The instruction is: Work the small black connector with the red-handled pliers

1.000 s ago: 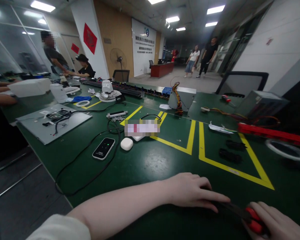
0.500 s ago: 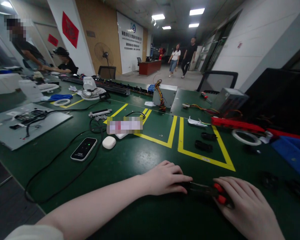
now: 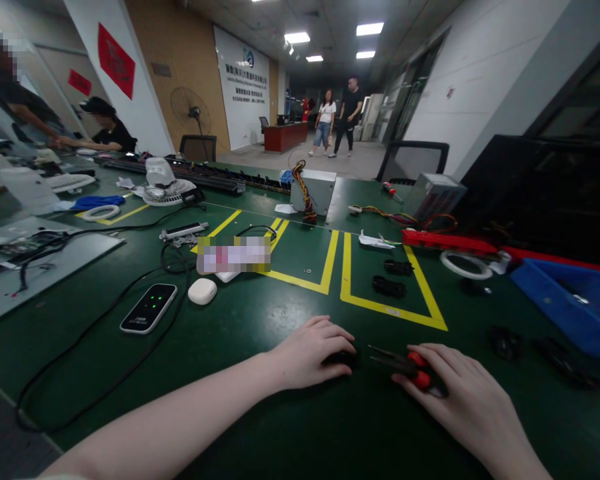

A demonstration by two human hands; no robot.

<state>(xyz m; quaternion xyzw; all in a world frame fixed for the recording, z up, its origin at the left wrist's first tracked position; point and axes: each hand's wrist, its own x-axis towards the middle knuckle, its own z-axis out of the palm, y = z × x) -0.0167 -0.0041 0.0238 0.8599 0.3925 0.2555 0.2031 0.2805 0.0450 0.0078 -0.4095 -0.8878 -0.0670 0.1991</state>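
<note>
Your right hand (image 3: 463,390) had its fingers clamped on red-handled pliers (image 3: 407,366), pointing left, at the near right of the desk (image 3: 260,430). Your left hand (image 3: 307,353) gripped a small black part (image 3: 346,358), fingers curled.

left hand (image 3: 313,353): bare; left forearm (image 3: 190,410): bare; pale sleeve (image 3: 60,477): edge only; right hand (image 3: 460,393): bare

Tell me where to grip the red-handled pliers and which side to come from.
Grip the pliers by the red handles, probably best coming from the person's right. The handles lie on that side, in the right hand, while the slim, pointed jaws reach toward the left hand, so this approach should keep the grip clear of the tips.
</note>
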